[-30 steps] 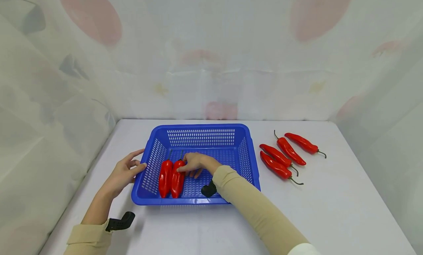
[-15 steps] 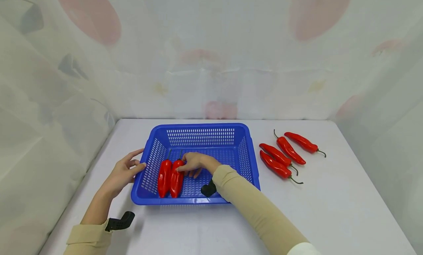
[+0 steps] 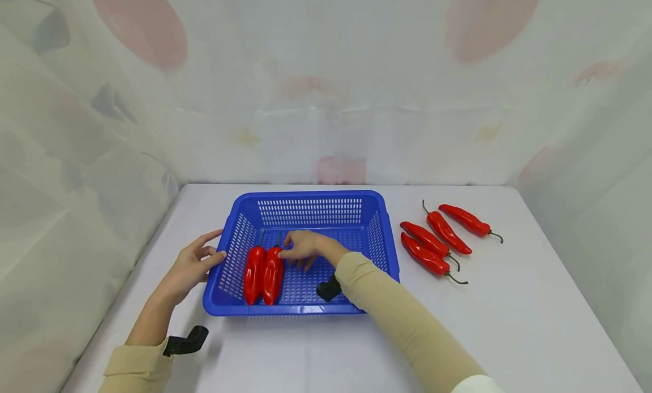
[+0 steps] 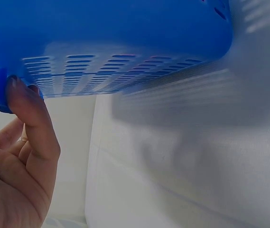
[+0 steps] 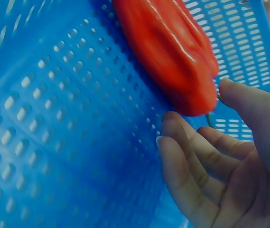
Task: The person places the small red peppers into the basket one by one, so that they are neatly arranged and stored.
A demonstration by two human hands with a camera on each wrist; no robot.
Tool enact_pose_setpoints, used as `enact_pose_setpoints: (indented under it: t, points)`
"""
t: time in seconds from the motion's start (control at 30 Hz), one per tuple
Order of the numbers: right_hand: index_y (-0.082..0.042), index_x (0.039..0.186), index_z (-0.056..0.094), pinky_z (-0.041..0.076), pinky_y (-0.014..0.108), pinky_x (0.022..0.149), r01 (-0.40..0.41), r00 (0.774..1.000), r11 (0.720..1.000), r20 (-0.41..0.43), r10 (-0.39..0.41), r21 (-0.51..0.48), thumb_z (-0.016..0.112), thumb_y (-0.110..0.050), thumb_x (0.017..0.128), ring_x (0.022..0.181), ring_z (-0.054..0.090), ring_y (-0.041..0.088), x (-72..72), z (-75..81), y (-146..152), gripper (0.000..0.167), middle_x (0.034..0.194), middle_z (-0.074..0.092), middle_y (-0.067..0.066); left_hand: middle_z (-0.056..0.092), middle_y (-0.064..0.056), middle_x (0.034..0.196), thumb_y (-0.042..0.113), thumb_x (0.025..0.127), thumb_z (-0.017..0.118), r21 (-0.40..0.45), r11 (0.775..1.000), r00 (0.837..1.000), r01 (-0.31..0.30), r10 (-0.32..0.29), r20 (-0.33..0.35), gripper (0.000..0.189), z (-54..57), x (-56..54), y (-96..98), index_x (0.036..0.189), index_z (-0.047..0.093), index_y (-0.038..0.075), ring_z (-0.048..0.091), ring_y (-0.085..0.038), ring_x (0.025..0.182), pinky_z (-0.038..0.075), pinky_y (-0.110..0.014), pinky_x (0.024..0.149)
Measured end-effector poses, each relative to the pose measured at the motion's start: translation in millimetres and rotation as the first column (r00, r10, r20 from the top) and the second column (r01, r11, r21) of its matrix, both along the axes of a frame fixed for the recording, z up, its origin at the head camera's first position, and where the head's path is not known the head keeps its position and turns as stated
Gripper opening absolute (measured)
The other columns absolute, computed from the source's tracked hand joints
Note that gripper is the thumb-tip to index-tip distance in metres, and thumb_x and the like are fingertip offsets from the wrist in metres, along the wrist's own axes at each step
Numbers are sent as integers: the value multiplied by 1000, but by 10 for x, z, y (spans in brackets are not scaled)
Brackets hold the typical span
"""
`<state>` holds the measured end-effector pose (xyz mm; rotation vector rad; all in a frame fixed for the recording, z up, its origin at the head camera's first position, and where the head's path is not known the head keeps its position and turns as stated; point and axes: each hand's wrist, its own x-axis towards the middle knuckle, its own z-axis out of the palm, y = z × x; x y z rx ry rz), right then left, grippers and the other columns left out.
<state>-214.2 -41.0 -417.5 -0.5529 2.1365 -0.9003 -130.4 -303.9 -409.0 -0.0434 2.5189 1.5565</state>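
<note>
Glossy red chili pepper (image 3: 272,278) lying beside another chili pepper (image 3: 253,277) in a blue plastic basket (image 3: 305,310), right hand's (image 3: 304,246) fingers spreading loosely at its stem end, left hand (image 3: 188,267) pinching the rim, pepper's tip running out of the right wrist view

Soft, even light fills the head view, glinting on the peppers (image 3: 253,277). The left wrist view is dimmer, grey shadows crossing the table (image 4: 191,147); the right wrist view looks soft, shadow darkening the basket (image 5: 116,164).

Peppers (image 3: 272,278) glossy, smooth; basket (image 3: 300,310) plastic; sleeves (image 3: 404,318) cloth.
</note>
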Motion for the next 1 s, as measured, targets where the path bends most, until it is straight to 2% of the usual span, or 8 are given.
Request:
enact_pose_setpoints:
  t: [0.2,0.4,0.5,0.63,0.7,0.8,0.9,1.0]
  points:
    - [-4,127,47,57,36,63,-26,995,1000,-96,25,-3,56,-28,91,83,67,27,-53,97,78,44,100,67,14,51,-19,96,24,92,57,-5,1000,1000,4,-4,-2,64,0,3,-1,146,23,13,63,-18,72,57,-35,63]
    - [-4,127,48,56,40,68,-56,983,998,-175,51,-28,58,-28,91,86,66,31,-61,234,174,44,102,66,17,51,-18,96,27,91,57,-13,1000,1000,-2,2,2,65,-19,-10,1,145,24,14,64,-19,72,57,-36,64]
    - [-5,127,48,56,39,68,-80,976,996,-208,70,-44,57,-28,91,81,65,29,-57,310,228,44,103,66,16,51,-19,96,26,92,57,-17,1000,1000,3,-3,-3,64,-23,-9,-5,145,24,13,64,-19,72,57,-36,64]
    - [-7,125,50,54,29,69,-123,946,992,-307,108,-29,56,-30,91,73,64,18,-58,405,306,42,104,66,10,52,-18,96,27,92,57,-20,1000,1000,2,-2,-3,64,-24,-2,-12,145,25,13,64,-19,72,57,-36,63]
    - [-10,124,51,51,24,71,-136,925,990,-362,120,-21,56,-31,90,76,63,12,-52,462,354,40,105,66,6,52,-18,96,26,92,57,-21,1000,1000,5,-5,-4,64,-23,0,-15,145,24,13,64,-19,72,57,-36,63]
    - [-14,123,52,49,23,79,-142,899,990,-421,120,-20,56,-32,90,90,61,12,-36,558,438,38,107,65,4,52,-18,95,26,92,57,-11,1000,1000,4,-4,-1,65,-17,1,-12,145,24,13,64,-19,72,57,-36,63]
    - [-16,124,52,50,26,83,-132,888,990,-449,100,-42,57,-32,90,96,61,14,-17,639,541,37,108,65,2,53,-18,94,23,92,57,9,1000,1000,10,-10,1,64,-12,0,-12,146,23,12,64,-18,72,57,-36,64]
    - [-16,124,52,51,26,83,-109,881,992,-469,64,-71,58,-32,90,94,61,14,-4,713,656,37,108,64,2,53,-18,94,21,92,56,32,999,1000,14,-14,3,64,-7,-4,-14,146,22,12,64,-18,73,57,-36,64]
